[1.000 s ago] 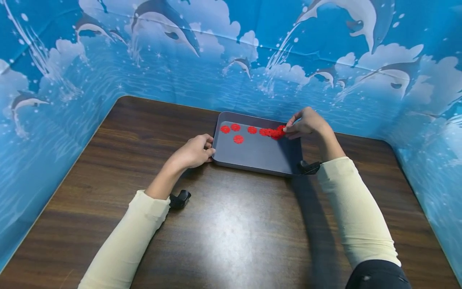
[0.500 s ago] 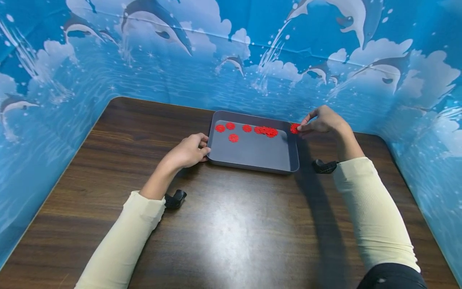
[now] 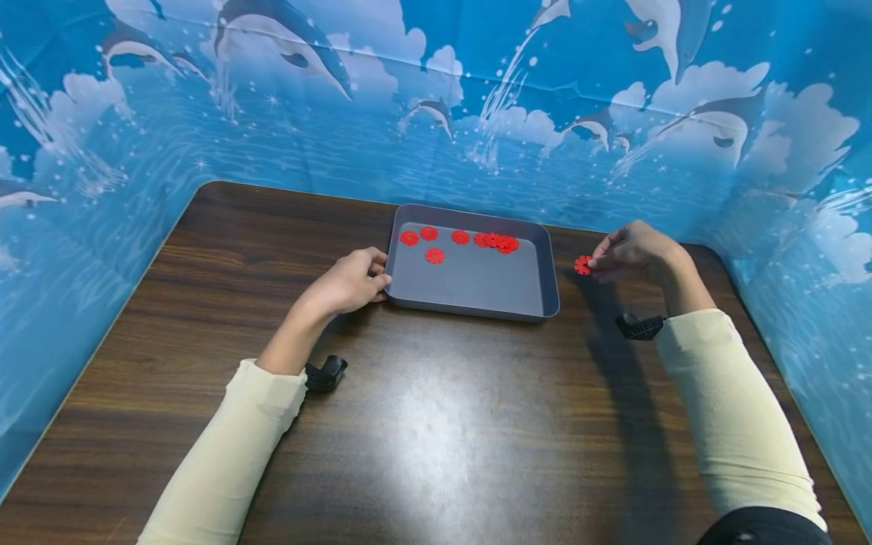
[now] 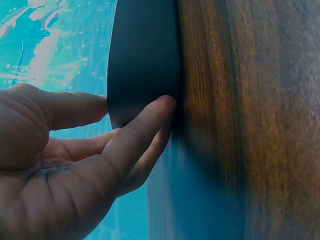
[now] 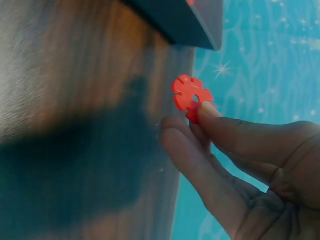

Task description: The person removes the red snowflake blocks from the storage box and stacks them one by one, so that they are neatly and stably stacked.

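Note:
A dark grey rectangular baking tray lies near the table's back edge with several red notched plastic discs inside. Some discs overlap in a cluster toward its back right. At the tray's left side, my left hand holds the edge; in the left wrist view its fingertips touch the outer wall. To the right of the tray, my right hand pinches one red notched disc with a central hole between thumb and fingers, above the tabletop.
The dark wood-grain table spreads in front of the tray. A blue curtain printed with dolphins and clouds hangs behind the table and at both sides. Black wrist cameras are strapped beneath both wrists.
My right hand has carried a disc out of the tray, past its right wall, then down toward the table on the right. My left hand stays at the tray's left edge.

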`<move>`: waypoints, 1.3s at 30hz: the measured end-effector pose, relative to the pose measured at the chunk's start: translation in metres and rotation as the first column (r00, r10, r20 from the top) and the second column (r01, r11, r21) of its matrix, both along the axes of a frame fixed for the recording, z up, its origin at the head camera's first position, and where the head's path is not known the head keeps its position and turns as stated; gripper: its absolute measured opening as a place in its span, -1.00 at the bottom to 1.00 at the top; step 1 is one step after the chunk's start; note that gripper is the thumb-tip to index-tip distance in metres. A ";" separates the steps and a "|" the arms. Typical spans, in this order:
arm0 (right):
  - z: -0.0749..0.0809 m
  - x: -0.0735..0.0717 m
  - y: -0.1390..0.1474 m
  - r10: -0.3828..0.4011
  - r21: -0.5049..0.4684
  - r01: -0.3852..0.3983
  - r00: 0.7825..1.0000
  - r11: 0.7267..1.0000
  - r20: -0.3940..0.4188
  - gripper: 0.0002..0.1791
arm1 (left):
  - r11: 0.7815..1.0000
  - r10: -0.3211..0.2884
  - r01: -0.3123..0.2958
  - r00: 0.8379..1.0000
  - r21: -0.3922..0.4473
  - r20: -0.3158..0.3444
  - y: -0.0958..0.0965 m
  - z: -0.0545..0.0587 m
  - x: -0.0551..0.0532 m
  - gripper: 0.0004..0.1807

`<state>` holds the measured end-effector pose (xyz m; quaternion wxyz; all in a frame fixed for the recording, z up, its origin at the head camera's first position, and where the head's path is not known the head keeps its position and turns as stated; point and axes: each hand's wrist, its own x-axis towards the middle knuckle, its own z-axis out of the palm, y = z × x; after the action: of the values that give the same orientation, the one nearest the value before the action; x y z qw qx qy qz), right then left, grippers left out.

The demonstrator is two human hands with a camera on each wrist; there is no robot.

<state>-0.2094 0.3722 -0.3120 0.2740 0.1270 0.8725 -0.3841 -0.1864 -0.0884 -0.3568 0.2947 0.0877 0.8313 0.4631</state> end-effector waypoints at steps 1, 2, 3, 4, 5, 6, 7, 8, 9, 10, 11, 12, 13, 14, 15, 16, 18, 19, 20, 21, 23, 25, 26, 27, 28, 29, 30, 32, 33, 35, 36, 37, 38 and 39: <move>-0.003 0.000 0.001 0.012 -0.003 -0.012 1.000 1.000 0.021 -0.84 | 1.000 0.004 -0.004 1.000 0.000 0.001 0.000 0.000 0.000 -0.43; -0.006 0.000 0.002 0.022 -0.010 -0.021 0.999 1.000 0.044 -0.83 | 1.000 0.007 -0.007 1.000 -0.002 0.002 0.000 0.000 0.000 -0.43; -0.009 0.000 0.003 0.031 -0.016 -0.030 0.997 0.999 0.066 -0.82 | 1.000 0.009 -0.009 1.000 -0.003 0.003 0.000 0.001 0.000 -0.43; -0.013 0.000 0.004 0.044 -0.017 -0.042 0.995 0.999 0.085 -0.81 | 1.000 0.010 -0.010 1.000 -0.004 0.003 0.000 0.002 0.000 -0.43; -0.016 0.000 0.005 0.051 -0.019 -0.049 0.993 0.999 0.108 -0.79 | 1.000 0.008 -0.008 1.000 -0.005 0.004 0.000 0.002 0.000 -0.42; -0.019 0.000 0.005 0.055 -0.020 -0.053 0.990 0.998 0.128 -0.77 | 1.000 0.009 -0.008 1.000 -0.005 0.005 0.000 0.001 0.001 -0.42; -0.022 0.001 0.006 0.051 -0.020 -0.049 0.989 0.999 0.140 -0.75 | 1.000 0.008 -0.008 1.000 -0.005 0.006 0.000 0.001 0.001 -0.42; -0.025 0.001 0.006 0.041 -0.019 -0.039 0.988 0.999 0.146 -0.73 | 1.000 0.006 -0.006 1.000 -0.004 0.006 0.000 0.001 0.001 -0.42; -0.028 0.002 0.007 0.032 -0.019 -0.029 0.988 0.999 0.148 -0.72 | 1.000 0.002 -0.002 1.000 -0.002 0.003 0.000 0.000 0.001 -0.42; -0.030 0.002 0.007 0.027 -0.013 -0.026 0.989 1.000 0.148 -0.70 | 1.000 0.001 -0.001 1.000 0.000 0.003 0.000 0.000 0.001 -0.42; -0.032 0.003 0.006 0.020 -0.008 -0.019 0.989 1.000 0.146 -0.69 | 1.000 0.000 0.000 1.000 -0.001 0.001 0.000 -0.002 0.001 -0.43; -0.034 0.004 0.005 0.016 0.000 -0.016 0.990 1.000 0.139 -0.70 | 1.000 0.001 -0.001 1.000 0.000 0.000 0.000 -0.002 0.002 -0.43; -0.035 0.004 0.005 0.015 0.014 -0.017 0.992 1.000 0.126 -0.70 | 1.000 0.000 0.000 1.000 0.002 -0.002 0.000 -0.002 0.002 -0.43; -0.035 0.005 0.005 0.017 0.025 -0.020 0.993 0.999 0.116 -0.70 | 1.000 -0.001 0.001 1.000 0.002 -0.004 0.000 -0.002 0.002 -0.43; -0.036 0.005 0.005 0.019 0.037 -0.023 0.994 0.999 0.104 -0.70 | 1.000 -0.002 0.002 1.000 0.003 -0.007 0.000 -0.002 0.002 -0.44; -0.036 0.005 0.004 0.022 0.048 -0.027 0.996 0.998 0.092 -0.71 | 1.000 -0.001 0.001 1.000 0.004 -0.008 0.000 -0.002 0.001 -0.44; -0.035 0.006 0.003 0.029 0.068 -0.034 0.997 0.997 0.069 -0.72 | 1.000 0.001 -0.001 1.000 0.007 -0.009 0.000 -0.002 0.000 -0.44; -0.035 0.006 0.002 0.034 0.073 -0.038 0.998 0.997 0.059 -0.72 | 1.000 0.002 -0.002 1.000 0.006 -0.009 0.000 -0.002 0.000 -0.44; -0.034 0.006 0.001 0.037 0.078 -0.041 0.998 0.996 0.049 -0.72 | 1.000 0.003 -0.003 1.000 0.005 -0.009 0.000 -0.002 0.000 -0.44; -0.034 0.006 0.000 0.042 0.087 -0.045 0.998 0.995 0.039 -0.73 | 1.000 0.005 -0.005 1.000 0.005 -0.007 0.000 -0.002 -0.001 -0.43; -0.031 0.006 -0.002 0.050 0.103 -0.052 0.998 0.993 0.022 -0.75 | 1.000 0.012 -0.012 1.000 0.011 -0.002 -0.001 -0.002 -0.002 -0.43; -0.027 0.004 -0.004 0.065 0.121 -0.066 0.998 0.990 0.009 -0.75 | 0.999 0.022 -0.022 1.000 0.024 0.007 -0.002 -0.002 -0.002 -0.43; -0.024 0.003 -0.005 0.077 0.134 -0.077 0.997 0.988 0.003 -0.75 | 0.999 0.028 -0.028 1.000 0.035 0.012 -0.002 -0.003 -0.003 -0.43; -0.021 0.002 -0.007 0.085 0.141 -0.084 0.996 0.987 -0.002 -0.75 | 0.998 0.035 -0.035 0.999 0.045 0.019 -0.002 -0.003 -0.004 -0.43; -0.018 0.001 -0.009 0.093 0.141 -0.091 0.996 0.986 -0.008 -0.74 | 0.998 0.041 -0.043 0.999 0.056 0.025 -0.003 -0.003 -0.004 -0.43; -0.014 0.000 -0.011 0.100 0.144 -0.097 0.995 0.985 -0.012 -0.73 | 0.997 0.046 -0.048 0.998 0.064 0.032 -0.003 -0.003 -0.004 -0.43; -0.010 -0.002 -0.014 0.101 0.143 -0.098 0.995 0.985 -0.016 -0.72 | 0.996 0.049 -0.052 0.998 0.072 0.039 -0.004 -0.003 -0.004 -0.44; -0.002 -0.005 -0.021 0.104 0.146 -0.097 0.994 0.984 -0.037 -0.71 | 0.995 0.053 -0.057 0.997 0.082 0.050 -0.004 -0.002 -0.004 -0.44; 0.002 -0.007 -0.025 0.108 0.155 -0.100 0.993 0.983 -0.049 -0.70 | 0.995 0.055 -0.060 0.997 0.086 0.054 -0.004 -0.002 -0.004 -0.44; 0.009 -0.011 -0.032 0.144 0.195 -0.128 0.987 0.972 -0.075 -0.69 | 0.994 0.059 -0.064 0.996 0.088 0.060 -0.003 -0.002 -0.004 -0.45; 0.012 -0.014 -0.036 0.160 0.212 -0.140 0.984 0.967 -0.083 -0.68 | 0.994 0.062 -0.067 0.996 0.087 0.061 -0.003 -0.002 -0.005 -0.45; 0.015 -0.016 -0.040 0.181 0.230 -0.156 0.979 0.961 -0.095 -0.68 | 0.994 0.063 -0.068 0.996 0.083 0.059 -0.003 -0.002 -0.004 -0.45; 0.018 -0.019 -0.044 0.195 0.246 -0.166 0.976 0.955 -0.100 -0.68 | 0.994 0.064 -0.069 0.996 0.079 0.057 -0.002 -0.002 -0.004 -0.45; 0.020 -0.021 -0.048 0.211 0.260 -0.178 0.972 0.949 -0.106 -0.68 | 0.995 0.065 -0.069 0.996 0.076 0.055 -0.002 -0.002 -0.004 -0.45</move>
<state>-0.2306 0.3239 -0.2924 0.2339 0.0478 0.9383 -0.2503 -0.1906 -0.0900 -0.3589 0.2970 0.0590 0.8070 0.5070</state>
